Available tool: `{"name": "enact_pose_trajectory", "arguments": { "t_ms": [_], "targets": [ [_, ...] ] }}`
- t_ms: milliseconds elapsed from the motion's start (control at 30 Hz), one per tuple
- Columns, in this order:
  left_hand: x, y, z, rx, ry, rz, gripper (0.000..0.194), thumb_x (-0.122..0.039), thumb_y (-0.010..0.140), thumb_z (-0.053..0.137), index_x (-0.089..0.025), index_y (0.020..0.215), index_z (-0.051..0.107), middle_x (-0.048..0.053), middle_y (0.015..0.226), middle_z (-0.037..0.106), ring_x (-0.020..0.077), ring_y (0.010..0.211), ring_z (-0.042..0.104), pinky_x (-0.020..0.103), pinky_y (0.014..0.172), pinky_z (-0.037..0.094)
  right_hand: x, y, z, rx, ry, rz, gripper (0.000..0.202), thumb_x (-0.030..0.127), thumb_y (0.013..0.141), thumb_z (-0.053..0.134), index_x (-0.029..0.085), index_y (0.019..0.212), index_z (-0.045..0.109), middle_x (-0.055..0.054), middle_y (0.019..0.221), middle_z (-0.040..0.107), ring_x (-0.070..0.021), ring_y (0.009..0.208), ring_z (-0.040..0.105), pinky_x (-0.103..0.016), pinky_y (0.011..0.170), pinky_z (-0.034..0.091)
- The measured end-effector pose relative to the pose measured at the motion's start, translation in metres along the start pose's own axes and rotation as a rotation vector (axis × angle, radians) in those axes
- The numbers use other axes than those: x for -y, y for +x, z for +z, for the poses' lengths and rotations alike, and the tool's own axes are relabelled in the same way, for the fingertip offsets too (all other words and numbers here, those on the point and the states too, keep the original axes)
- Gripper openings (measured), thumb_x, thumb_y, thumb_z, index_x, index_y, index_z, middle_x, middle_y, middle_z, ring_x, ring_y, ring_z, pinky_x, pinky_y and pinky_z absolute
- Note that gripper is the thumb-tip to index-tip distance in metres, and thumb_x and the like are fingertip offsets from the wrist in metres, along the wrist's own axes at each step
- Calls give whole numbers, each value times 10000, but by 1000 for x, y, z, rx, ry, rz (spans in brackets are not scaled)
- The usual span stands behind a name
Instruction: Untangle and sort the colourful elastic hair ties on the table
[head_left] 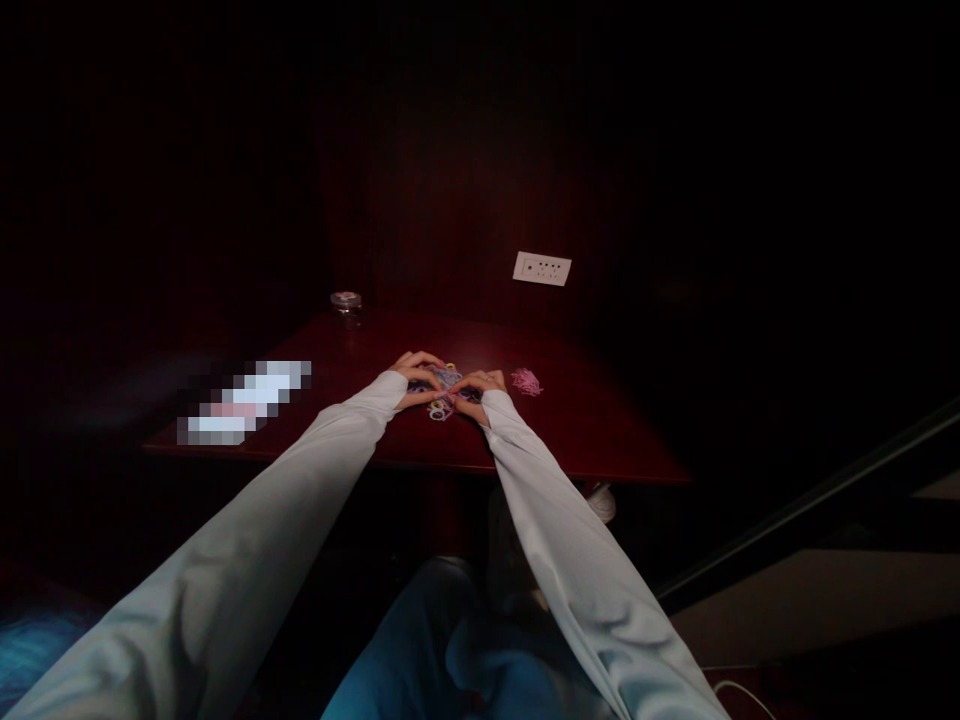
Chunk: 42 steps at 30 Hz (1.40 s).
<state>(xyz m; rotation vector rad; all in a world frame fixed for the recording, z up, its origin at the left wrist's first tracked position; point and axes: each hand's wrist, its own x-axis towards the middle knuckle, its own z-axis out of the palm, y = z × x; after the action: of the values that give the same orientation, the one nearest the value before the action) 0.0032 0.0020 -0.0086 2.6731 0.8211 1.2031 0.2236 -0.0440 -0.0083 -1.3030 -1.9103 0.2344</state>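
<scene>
A small heap of coloured hair ties [439, 410], lilac, white and yellow loops among them, lies near the middle of the dark red table. My left hand [412, 374] reaches into its left side, fingers curled and thumb pressed in among the loops. From the other side my right hand [480, 384] bends its fingers and thumb into the same heap. The fingertips of both hands nearly meet at the centre, closed on hair ties, though which loops each one grips is too small to make out. A separate pile of pink hair ties [527, 381] sits just right of my right hand.
A clear lidded jar [346, 309] stands at the table's back left. Toward the left edge lies a pixelated bright object [251, 402]. A white socket panel [542, 268] is on the wall behind the table [600, 440]. Surroundings are very dark.
</scene>
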Motion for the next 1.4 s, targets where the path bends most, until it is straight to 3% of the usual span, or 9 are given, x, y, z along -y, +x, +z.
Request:
{"name": "enact_pose_trajectory", "arguments": {
  "t_ms": [500, 933, 1400],
  "targets": [
    [-1, 1, -1, 40, 11, -13, 195, -449, 828, 739, -260, 839, 784, 44, 1189, 669, 254, 1099, 608, 435, 1005, 447, 1, -1, 0, 13, -2, -16, 113, 324, 741, 840, 298, 842, 795, -24, 949, 709, -226, 1025, 494, -363, 953, 368],
    [-5, 2, 1, 0, -43, 0, 255, -510, 838, 722, -265, 832, 793, 47, 1177, 673, 252, 1119, 611, 432, 1027, 456, 5, -3, -4, 34, -42, -83, 129, 357, 775, 826, 322, 898, 806, -22, 973, 719, -232, 1027, 489, -370, 933, 380],
    [-6, 2, 2, -9, -66, -13, 240, -483, 835, 725, -249, 807, 770, 52, 1159, 679, 251, 1112, 627, 443, 1035, 455, 11, -3, -6, 47, -76, -52, 49, 288, 788, 801, 305, 832, 793, -2, 972, 730, -219, 1040, 499, -350, 939, 374]
  ]
}}
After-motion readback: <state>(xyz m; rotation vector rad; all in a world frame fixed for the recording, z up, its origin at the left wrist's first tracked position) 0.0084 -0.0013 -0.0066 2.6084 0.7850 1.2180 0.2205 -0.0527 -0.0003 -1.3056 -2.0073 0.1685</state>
